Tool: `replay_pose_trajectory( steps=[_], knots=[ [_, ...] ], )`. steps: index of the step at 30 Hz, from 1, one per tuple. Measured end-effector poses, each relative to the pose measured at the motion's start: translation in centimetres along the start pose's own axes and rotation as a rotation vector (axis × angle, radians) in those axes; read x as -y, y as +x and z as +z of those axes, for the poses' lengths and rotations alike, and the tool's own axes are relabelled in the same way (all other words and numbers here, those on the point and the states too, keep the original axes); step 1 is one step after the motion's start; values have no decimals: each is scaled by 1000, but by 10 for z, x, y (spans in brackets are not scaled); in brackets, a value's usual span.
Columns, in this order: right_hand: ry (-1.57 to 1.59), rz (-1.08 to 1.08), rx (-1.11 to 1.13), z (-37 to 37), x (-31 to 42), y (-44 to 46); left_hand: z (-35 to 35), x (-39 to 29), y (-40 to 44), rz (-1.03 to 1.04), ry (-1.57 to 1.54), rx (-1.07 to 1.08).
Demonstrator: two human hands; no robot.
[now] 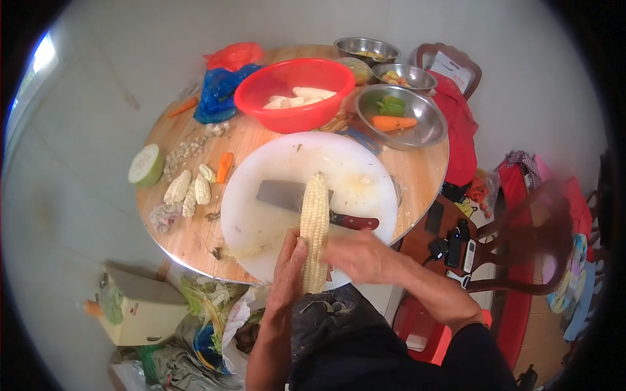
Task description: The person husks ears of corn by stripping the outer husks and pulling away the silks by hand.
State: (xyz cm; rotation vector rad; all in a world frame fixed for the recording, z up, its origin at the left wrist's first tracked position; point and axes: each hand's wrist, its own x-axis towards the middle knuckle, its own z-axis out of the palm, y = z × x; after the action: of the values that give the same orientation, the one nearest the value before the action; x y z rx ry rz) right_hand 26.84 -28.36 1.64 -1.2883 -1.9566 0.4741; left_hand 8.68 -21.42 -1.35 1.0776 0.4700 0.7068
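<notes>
A husked ear of corn [315, 228] stands nearly upright in front of me, over the near part of the round white cutting board [261, 228]. My left hand [289, 268] grips its lower left side. Close against its lower right side is my right hand [362, 259], a little blurred, with curled fingers; whatever they pinch is too small to make out. A cleaver [280, 194] lies flat on the board behind the corn, its dark red handle [355, 221] pointing right. Part of its blade is hidden by the ear.
Beyond the board stand a red basin [244, 104] holding peeled pale pieces and a steel bowl [430, 130] with a carrot and green pepper. Garlic [186, 153], small corn cobs [189, 192] and a cut gourd [147, 165] lie left. A wooden chair [521, 234] stands right.
</notes>
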Motion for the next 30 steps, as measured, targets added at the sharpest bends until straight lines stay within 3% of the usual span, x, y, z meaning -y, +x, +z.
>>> replay_pose_trajectory(
  steps=[1,3,5,7,8,10,17,19,23,26,30],
  knots=[
    [39,-220,22,3,8,-3,0,4,1,21,18,-64],
    [105,-252,30,2,17,-11,-2,7,2,41,33,-132],
    [172,-279,38,-3,13,-14,-7,6,0,19,-88,-60],
    [304,343,-145,-20,-3,-5,-14,8,2,-4,-135,20],
    [439,488,-231,-27,-9,4,-15,8,4,-23,-179,98],
    [595,574,-267,-33,-33,14,-12,3,4,-38,-182,111],
    [673,485,-214,-36,-23,38,-11,2,0,-53,-288,161],
    [268,376,-165,-39,-17,39,-9,2,0,-41,-248,133],
    [124,206,-264,-35,-28,38,7,-5,-3,-21,-76,-20],
    [49,148,-270,-38,-26,32,-4,-1,-3,-29,-86,84],
    [44,-92,-280,-10,-9,13,-6,1,-2,-30,-149,88]
  ],
)
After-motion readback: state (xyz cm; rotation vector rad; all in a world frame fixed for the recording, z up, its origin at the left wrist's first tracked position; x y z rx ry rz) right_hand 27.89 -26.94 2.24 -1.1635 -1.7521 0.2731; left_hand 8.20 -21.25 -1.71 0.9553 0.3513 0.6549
